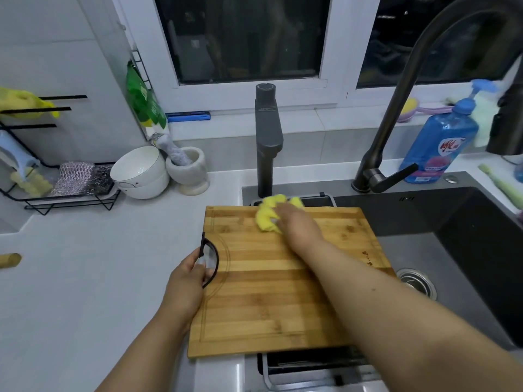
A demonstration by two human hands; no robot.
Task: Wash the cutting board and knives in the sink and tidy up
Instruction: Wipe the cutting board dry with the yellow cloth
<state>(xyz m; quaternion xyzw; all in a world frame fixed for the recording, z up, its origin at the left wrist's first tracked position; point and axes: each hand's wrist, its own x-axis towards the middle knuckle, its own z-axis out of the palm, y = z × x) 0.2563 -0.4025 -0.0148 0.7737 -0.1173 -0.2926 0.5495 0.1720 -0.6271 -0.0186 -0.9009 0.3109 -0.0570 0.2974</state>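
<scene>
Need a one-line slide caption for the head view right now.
Right hand scrubs the bamboo cutting board with a yellow sponge while the left hand grips its black handle.

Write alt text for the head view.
A right hand scrubs a bamboo cutting board with a yellow sponge over a dark sink. The left hand grips the board's black handle.

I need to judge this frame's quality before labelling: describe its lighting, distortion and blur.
Head view: even indoor light, dark windows with faint reflections; wide-angle bending curves the tall faucet and counter edges; the right hand and yellow sponge on the cutting board look slightly smeared; the left hand looks sharper.
</scene>
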